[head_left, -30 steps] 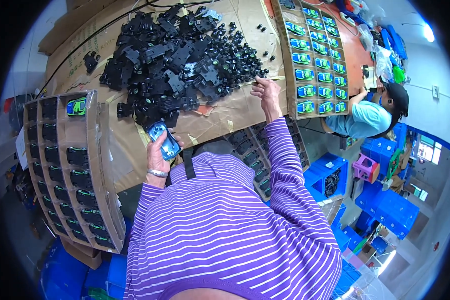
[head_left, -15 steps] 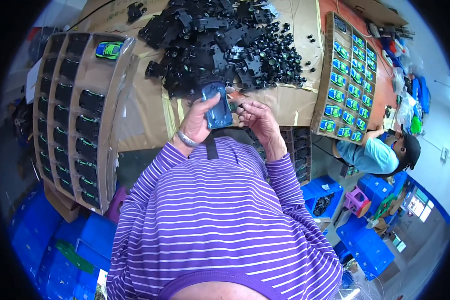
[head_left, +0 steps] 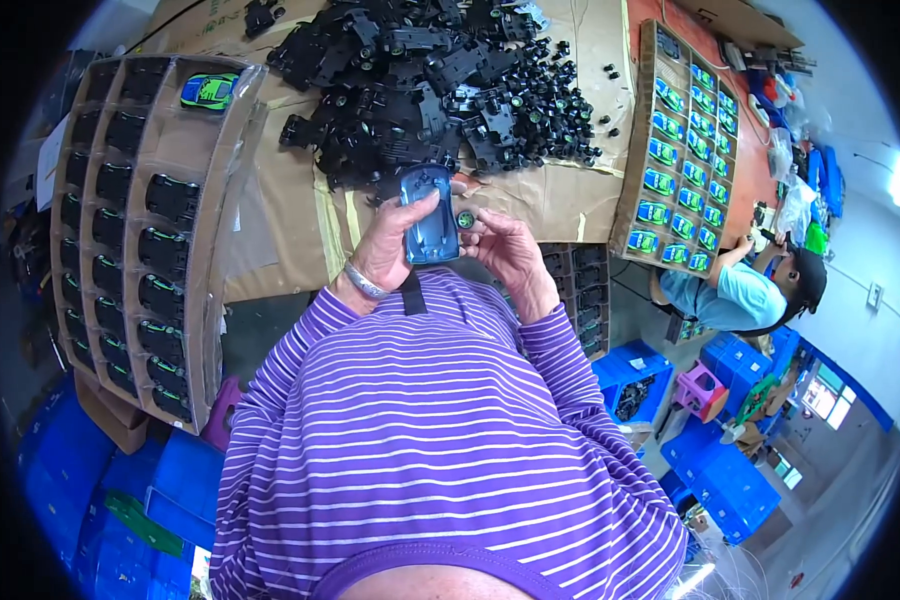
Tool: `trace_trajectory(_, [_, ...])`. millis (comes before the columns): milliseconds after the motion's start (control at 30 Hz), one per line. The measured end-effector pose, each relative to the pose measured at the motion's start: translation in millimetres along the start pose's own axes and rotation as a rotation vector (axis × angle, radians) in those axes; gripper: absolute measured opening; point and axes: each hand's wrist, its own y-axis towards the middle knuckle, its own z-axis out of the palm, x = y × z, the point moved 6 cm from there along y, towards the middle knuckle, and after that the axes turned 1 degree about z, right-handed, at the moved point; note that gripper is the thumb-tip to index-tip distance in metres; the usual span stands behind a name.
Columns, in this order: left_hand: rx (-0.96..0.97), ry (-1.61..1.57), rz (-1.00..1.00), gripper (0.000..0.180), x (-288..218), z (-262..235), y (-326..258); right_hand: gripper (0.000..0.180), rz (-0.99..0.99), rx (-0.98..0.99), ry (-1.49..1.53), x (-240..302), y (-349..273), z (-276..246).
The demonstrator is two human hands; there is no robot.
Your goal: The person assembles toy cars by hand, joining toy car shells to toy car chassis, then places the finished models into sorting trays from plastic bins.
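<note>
In front of my chest, my left hand (head_left: 382, 243) is closed around a blue toy car body shell (head_left: 431, 232), its thumb laid over the upper part. The shell's hollow inside faces up. Close to the shell's right edge, my right hand (head_left: 510, 248) pinches a small black wheel with a green rim (head_left: 465, 219) between thumb and fingertips. The right hand's lower fingers are curled and partly hidden behind the shell. Just beyond both hands lies a heap of black toy car chassis (head_left: 385, 120), with many loose black wheels (head_left: 550, 105) along its right side.
A divided cardboard tray (head_left: 207, 150) at left holds black car parts and one blue-green toy car (head_left: 208, 91). Another tray (head_left: 620, 228) at right holds rows of blue-green cars. A co-worker in light blue (head_left: 735, 295) works beyond it. Blue crates (head_left: 630, 360) stand below.
The wheel at my right fingertips has turned so its green rim shows. The shell is tilted more face-up. The whole view has shifted slightly.
</note>
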Motion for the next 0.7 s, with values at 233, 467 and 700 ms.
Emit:
trace_trajectory(233, [0.032,-0.011,-0.014,0.038,-6,-7,-6,0.007,-0.071,-0.033,-0.013,1,-1,14])
trace_trajectory(467, [-0.001,0.026,0.012,0.037,-15,-10,-11,0.019,-0.099,-0.046,-0.041,-2,2,14])
trace_trajectory(700, [0.022,0.011,-0.029,0.038,-23,-14,-14,0.026,-0.203,-0.087,-0.169,5,-5,29])
